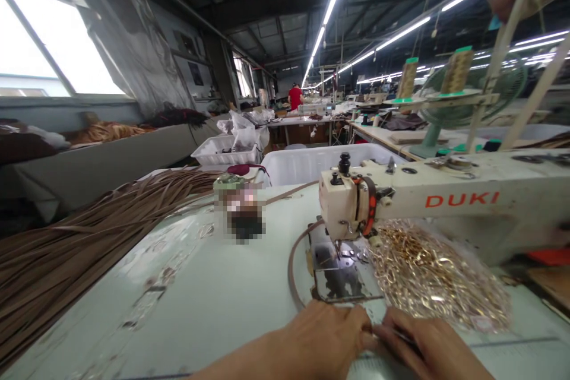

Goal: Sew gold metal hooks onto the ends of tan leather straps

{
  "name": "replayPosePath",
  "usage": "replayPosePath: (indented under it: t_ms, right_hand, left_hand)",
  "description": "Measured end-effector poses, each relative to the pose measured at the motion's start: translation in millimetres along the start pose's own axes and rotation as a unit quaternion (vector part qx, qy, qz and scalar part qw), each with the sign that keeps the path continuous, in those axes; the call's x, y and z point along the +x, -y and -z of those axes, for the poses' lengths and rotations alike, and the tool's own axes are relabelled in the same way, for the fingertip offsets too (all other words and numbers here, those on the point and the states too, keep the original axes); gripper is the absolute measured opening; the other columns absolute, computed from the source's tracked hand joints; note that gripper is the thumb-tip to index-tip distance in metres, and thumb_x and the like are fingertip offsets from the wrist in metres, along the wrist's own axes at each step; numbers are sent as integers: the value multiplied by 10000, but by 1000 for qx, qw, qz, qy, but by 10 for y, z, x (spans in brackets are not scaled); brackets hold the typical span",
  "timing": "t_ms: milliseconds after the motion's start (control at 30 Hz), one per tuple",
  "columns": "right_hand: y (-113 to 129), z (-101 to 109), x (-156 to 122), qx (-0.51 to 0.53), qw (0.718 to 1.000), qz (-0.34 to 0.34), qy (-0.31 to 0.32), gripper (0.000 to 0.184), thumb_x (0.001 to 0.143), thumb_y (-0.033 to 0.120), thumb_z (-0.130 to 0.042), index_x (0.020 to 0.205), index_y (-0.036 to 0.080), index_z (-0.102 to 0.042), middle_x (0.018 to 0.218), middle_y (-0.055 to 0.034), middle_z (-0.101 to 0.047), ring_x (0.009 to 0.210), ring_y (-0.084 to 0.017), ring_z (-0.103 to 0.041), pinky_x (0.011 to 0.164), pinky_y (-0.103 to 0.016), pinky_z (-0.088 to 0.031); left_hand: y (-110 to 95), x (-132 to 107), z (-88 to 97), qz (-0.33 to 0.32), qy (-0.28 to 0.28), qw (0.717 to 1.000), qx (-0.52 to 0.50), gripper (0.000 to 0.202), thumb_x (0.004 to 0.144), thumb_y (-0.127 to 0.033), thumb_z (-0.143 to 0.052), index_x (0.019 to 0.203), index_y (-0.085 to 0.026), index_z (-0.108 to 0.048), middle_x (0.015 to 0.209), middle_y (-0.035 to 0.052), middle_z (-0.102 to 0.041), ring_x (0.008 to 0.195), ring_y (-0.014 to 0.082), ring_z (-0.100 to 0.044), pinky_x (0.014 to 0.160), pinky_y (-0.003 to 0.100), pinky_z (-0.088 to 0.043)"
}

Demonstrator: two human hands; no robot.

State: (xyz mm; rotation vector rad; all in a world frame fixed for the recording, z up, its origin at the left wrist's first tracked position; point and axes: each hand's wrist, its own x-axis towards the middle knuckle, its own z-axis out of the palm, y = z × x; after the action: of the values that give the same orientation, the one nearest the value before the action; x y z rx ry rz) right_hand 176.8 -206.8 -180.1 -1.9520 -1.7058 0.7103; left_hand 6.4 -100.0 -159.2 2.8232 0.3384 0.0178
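My left hand [323, 332] is closed at the front of the sewing machine, its fingers curled towards the right. A narrow brown strap [293, 270] curves round the left of the metal needle plate [342, 279] and runs in behind this hand. My right hand [418, 338] is closed too, thumb and fingers pinched together, its tips meeting those of the left. What lies between the fingertips is mostly hidden. Above the plate stands the head of the sewing machine [341, 205]. Just right of it lies a clear plastic bag of gold metal hooks [439, 276].
Many long brown straps [102, 214] lie along the table's left side. A blurred-out object [243, 214] rests mid-table. Behind the table are a white plastic tub [303, 163], thread cones [456, 71] on a stand and a green fan [478, 95]. A person in red [294, 97] is far off.
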Motion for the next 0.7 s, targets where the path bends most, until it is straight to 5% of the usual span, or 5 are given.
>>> replayPosePath:
  t_ms: [133,300,467,600,700]
  right_hand:
    - [50,105,6,45,995,36,-81,361,925,442,-398,685,197,-511,638,0,-581,613,-140,-523,579,-245,-321]
    - [22,173,30,236,971,-19,-44,252,900,382,-479,807,168,-573,602,36,-581,496,-94,-547,530,-192,-380]
    - [-20,212,114,289,955,-31,-56,293,824,443,-582,789,154,-615,615,22,-595,483,-101,-565,476,-186,-378]
    - [-269,563,310,122,978,-74,-152,422,896,503,-426,657,169,-526,531,5,-541,427,-106,-468,443,-213,-364]
    - [-503,840,523,-108,970,-5,-220,312,907,377,-430,752,164,-596,743,-80,-636,688,-181,-574,662,-279,-428]
  left_hand:
    - [-25,104,-31,35,-36,991,-123,216,970,-272,-343,913,-192,-535,810,39,-661,730,198,-642,636,232,-453]
    - [171,189,-143,24,-63,978,-197,308,980,-324,-319,850,-235,-583,740,-9,-631,713,162,-615,631,196,-419]
    - [129,213,-235,20,-59,963,-263,334,979,-361,-280,922,-227,-581,778,6,-643,696,160,-616,617,196,-436]
    - [224,183,-237,81,-97,953,-275,361,981,-382,-262,952,-246,-595,911,10,-671,849,193,-625,743,242,-453]
    - [288,121,-188,122,-131,948,-262,404,989,-385,-238,929,-239,-610,948,19,-665,902,203,-606,812,278,-454]
